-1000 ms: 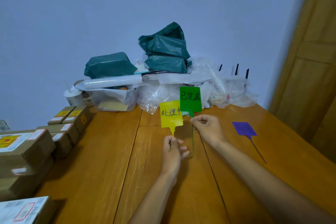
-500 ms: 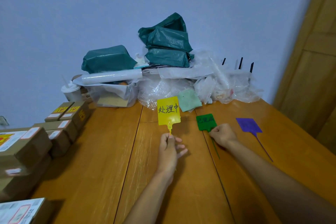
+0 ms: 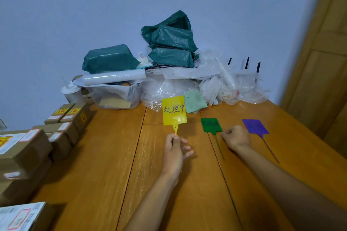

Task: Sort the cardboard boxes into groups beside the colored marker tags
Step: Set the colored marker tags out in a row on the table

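Note:
My left hand (image 3: 173, 151) pinches the stem of a yellow marker tag (image 3: 174, 110) with black writing and holds it upright above the wooden table (image 3: 105, 157). A green marker tag (image 3: 211, 125) lies flat on the table just right of it, its thin stem running toward me. My right hand (image 3: 236, 137) rests as a closed fist between the green tag and a purple marker tag (image 3: 255, 126), which also lies flat. Whether the fist touches the green tag's stem I cannot tell. Several cardboard boxes (image 3: 24, 153) with labels are stacked along the table's left edge.
Against the back wall stands a pile of green plastic parcels (image 3: 171, 43), clear plastic wrap (image 3: 169, 90), a white bin (image 3: 116, 95) and a lidded cup (image 3: 72, 93). A wooden door (image 3: 323, 62) is at the right.
My right hand lowered the green tag from upright to flat on the table and now sits closed beside it. My left hand keeps the yellow tag raised.

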The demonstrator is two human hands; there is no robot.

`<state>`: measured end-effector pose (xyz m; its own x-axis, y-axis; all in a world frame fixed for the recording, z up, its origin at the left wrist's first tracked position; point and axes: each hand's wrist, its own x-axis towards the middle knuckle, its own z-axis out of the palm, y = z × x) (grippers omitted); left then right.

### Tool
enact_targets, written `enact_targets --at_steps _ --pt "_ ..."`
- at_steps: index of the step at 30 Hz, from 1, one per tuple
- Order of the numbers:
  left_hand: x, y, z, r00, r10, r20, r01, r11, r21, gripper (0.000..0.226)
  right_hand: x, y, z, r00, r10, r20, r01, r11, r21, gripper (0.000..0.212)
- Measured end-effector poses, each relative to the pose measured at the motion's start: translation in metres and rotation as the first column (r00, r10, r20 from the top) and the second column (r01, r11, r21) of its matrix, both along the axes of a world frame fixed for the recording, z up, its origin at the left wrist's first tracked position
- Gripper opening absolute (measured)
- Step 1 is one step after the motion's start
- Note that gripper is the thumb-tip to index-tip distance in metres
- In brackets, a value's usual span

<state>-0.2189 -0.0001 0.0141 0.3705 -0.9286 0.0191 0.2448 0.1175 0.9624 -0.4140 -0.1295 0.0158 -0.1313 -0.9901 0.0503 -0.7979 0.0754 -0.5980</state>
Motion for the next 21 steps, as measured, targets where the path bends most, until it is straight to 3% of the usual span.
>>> enact_targets --at_steps 2,4,6,8,11,15,21 --pt "-0.004 0.000 0.001 1.000 -0.017 -0.005 0.017 1.000 -0.010 0.020 -0.003 0.006 0.000 0.999 0.008 0.041 -0.007 0.999 -0.033 0.030" --pt "-0.008 0.001 0.001 0.999 -0.031 -0.020 0.031 0.999 -0.017 0.020 0.003 0.015 0.004 0.974 0.119 0.194 -0.106 0.991 -0.078 0.027" --pt "-0.010 0.002 0.000 0.999 -0.031 -0.035 0.031 0.999 -0.014 0.018 0.020 0.034 0.013 0.842 0.297 0.450 -0.277 0.955 -0.111 0.019" --pt "-0.011 0.004 -0.002 0.999 -0.022 -0.039 0.021 1.000 -0.013 0.018 0.040 0.057 0.021 0.698 0.404 0.592 -0.425 0.898 -0.112 0.014" --pt "-0.008 0.012 -0.002 0.999 -0.013 -0.033 0.012 1.000 -0.014 0.022 0.068 0.078 0.024 0.616 0.478 0.626 -0.515 0.846 -0.139 0.012" --pt "0.010 0.028 0.003 0.998 0.022 -0.051 -0.024 0.999 -0.025 0.020 0.100 0.090 0.030 0.592 0.479 0.648 -0.474 0.857 -0.201 0.003" --pt "0.048 0.046 0.002 0.987 0.080 -0.137 -0.080 0.997 0.002 0.017 0.147 0.101 0.031 0.583 0.505 0.637 -0.480 0.846 -0.232 0.009"
